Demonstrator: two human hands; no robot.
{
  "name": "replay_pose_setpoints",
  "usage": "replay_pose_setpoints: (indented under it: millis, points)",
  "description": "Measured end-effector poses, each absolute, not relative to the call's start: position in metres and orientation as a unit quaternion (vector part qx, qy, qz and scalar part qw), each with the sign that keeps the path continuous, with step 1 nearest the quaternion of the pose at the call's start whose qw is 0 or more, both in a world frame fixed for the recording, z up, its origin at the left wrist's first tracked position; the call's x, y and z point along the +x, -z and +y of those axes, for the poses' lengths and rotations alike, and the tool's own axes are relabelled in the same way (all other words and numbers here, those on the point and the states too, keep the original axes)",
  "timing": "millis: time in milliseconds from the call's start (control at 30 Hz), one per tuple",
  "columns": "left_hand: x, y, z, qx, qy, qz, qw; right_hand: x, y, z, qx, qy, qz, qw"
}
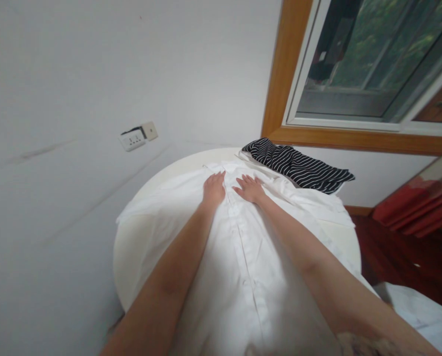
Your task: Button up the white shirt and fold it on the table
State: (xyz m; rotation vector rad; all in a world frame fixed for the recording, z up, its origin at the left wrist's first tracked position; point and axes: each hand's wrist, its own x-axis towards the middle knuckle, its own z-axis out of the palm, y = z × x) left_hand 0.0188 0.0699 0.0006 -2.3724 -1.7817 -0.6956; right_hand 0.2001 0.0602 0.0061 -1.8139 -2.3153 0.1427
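Observation:
A white button-up shirt lies spread front side up over a round table, its sleeves reaching out to both sides. Near the collar end, my left hand rests flat on the cloth, just left of the button strip. My right hand lies on the other side of that strip, fingers spread on the fabric. Neither hand grips anything. Part of the shirt's front is covered by my forearms, and its near end runs down toward my body.
A black-and-white striped cloth lies at the table's far right edge. A socket is on the wall to the left. A wood-framed window is at upper right, a red curtain below it. White fabric sits at lower right.

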Motion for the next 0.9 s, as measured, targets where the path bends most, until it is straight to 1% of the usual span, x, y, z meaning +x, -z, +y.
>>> replay_pose_setpoints:
  millis: [67, 167, 367, 467, 600, 667, 800, 900]
  points:
    - [0.018, 0.0, 0.071, -0.804, 0.21, -0.555, 0.045, 0.2, -0.005, 0.061, -0.613, -0.043, -0.783, 0.102]
    - [0.018, 0.003, 0.073, -0.81, 0.184, -0.556, 0.036, 0.2, -0.003, 0.059, -0.613, -0.034, -0.782, 0.106]
    - [0.021, 0.007, 0.074, -0.799, 0.197, -0.566, 0.044, 0.2, -0.008, 0.043, -0.603, 0.004, -0.784, 0.151]
    - [0.022, -0.004, 0.069, -0.799, 0.191, -0.567, 0.055, 0.203, -0.013, 0.034, -0.56, 0.002, -0.814, 0.152]
    - [0.019, -0.03, 0.051, -0.794, 0.155, -0.584, 0.073, 0.207, -0.022, 0.026, -0.546, -0.002, -0.824, 0.15]
    - [0.016, -0.04, 0.039, -0.789, 0.152, -0.594, 0.044, 0.206, -0.029, 0.021, -0.532, -0.004, -0.831, 0.16]
    - [0.012, -0.043, 0.02, -0.78, 0.155, -0.6, -0.087, 0.192, -0.046, 0.006, -0.527, -0.049, -0.822, 0.209]
    - [0.014, -0.035, 0.011, -0.766, 0.149, -0.605, -0.157, 0.178, -0.052, -0.008, -0.556, -0.097, -0.804, 0.184]
